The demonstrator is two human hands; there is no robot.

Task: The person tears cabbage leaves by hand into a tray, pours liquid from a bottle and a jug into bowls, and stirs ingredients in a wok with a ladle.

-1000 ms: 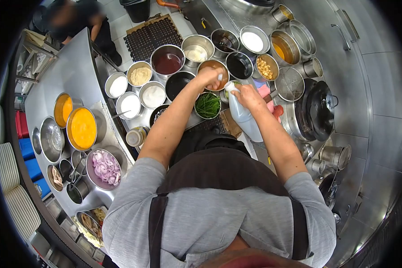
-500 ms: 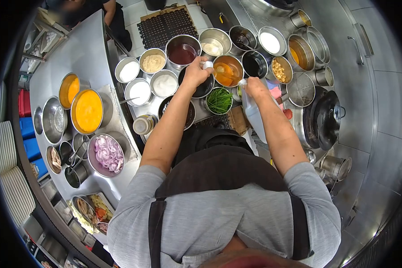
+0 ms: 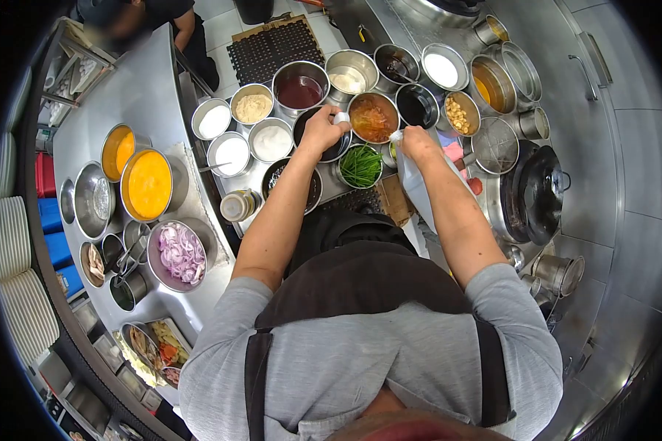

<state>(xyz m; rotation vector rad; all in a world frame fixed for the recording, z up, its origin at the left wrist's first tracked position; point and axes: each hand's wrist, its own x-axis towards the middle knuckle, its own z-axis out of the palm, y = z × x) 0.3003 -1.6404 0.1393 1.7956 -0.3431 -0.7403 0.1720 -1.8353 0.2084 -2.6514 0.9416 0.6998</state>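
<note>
My left hand is closed on a small white item, at the left rim of a metal pot of orange-brown liquid. What the white item is cannot be made out. To the right of that pot, my right hand grips the gathered top of a translucent plastic bag, which hangs down beside my forearm. A pot of chopped green stalks stands between and below my hands. Behind my left hand is a dark pot, partly hidden.
Pots of dark red liquid, white powder and peeled cloves stand close around. On the left counter are a yellow-filled pot and sliced onions. A black-lidded pot is at right. Another person is at upper left.
The orange-brown liquid's surface now looks stirred and bubbly, and the stream or utensil above it no longer shows. My left hand has shifted slightly down and left.
</note>
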